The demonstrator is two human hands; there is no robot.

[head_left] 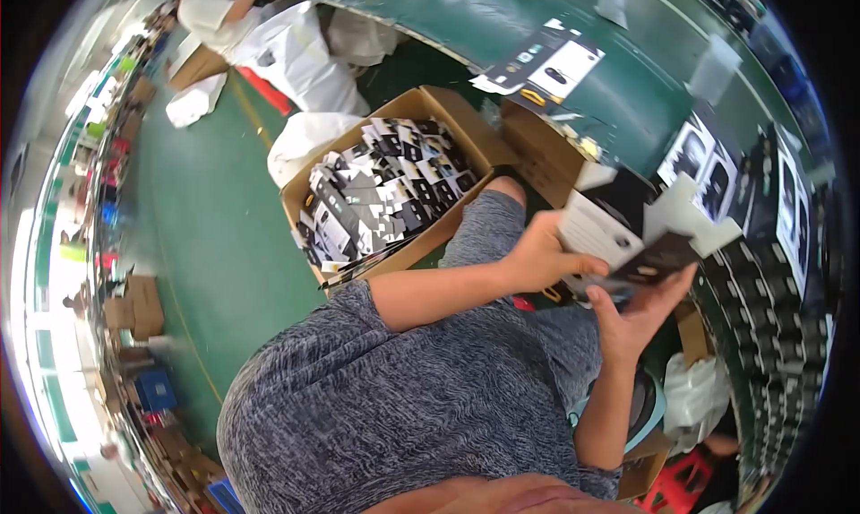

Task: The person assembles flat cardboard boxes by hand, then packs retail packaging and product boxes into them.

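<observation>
A black and white folding carton (598, 229) is held in front of me at the right, its end flaps standing out. My left hand (542, 256) grips its near left side, the thumb lying across the white panel. From below, my right hand (638, 319) supports the carton's lower right side, thumb up and fingers behind a dark flap; their tips are partly hidden. Left of the carton, a large brown cardboard box (419, 256) holds many small black and white cartons (381, 196), standing packed on edge.
Flat printed card sheets (560, 70) lie on the green table (502, 12). Stacked black and white cartons (761, 308) rise at my right. Behind the cardboard box are white sacks (300, 57). Another person (210, 12) sits at the far left. A red stool (676, 485) stands lower right.
</observation>
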